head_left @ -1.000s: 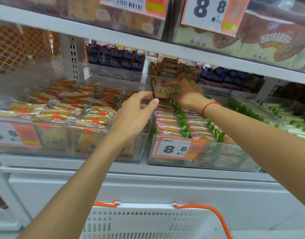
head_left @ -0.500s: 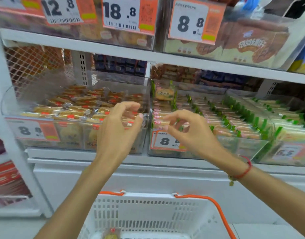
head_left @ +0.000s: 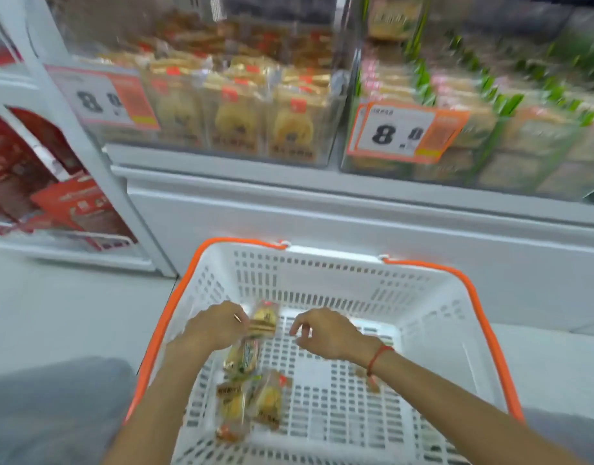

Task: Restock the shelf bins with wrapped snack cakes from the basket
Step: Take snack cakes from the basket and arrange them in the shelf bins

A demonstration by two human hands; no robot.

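Head view, blurred by motion. Basket (head_left: 433, 307): white perforated plastic, orange rim and handles, on the floor before the shelf unit, just below the person. Left hand (head_left: 218, 327): inside the basket near its left wall, fingers curled round a wrapped snack cake (head_left: 264, 318) held upright at the fingertips, yellow cake showing through clear film with a red tab at the top. Right hand (head_left: 326, 332): inside the basket just right of that cake, apart from it, fingers loosely curled and holding nothing visible; a red cord bracelet (head_left: 378, 359) sits on the wrist. Loose snack cakes (head_left: 252, 397): a small cluster of several wrapped pieces lying flat on the basket floor toward the left, below the left hand; exact count cannot be told. One further small wrapped piece (head_left: 371, 380) lies partly under the right wrist. Left shelf bin (head_left: 329, 152): clear plastic, packed with round yellow cakes standing on edge, price card (head_left: 102, 99) reading 8 at its left front. Right shelf bin (head_left: 349, 162): clear plastic, just beside the first, filled with rows of green-edged and pink-edged packets, orange-framed price card (head_left: 403, 132) reading 8 on its front. Side rack (head_left: 54, 203): at far left, holding red boxes. Grey trouser knee (head_left: 57, 407): lower left corner.
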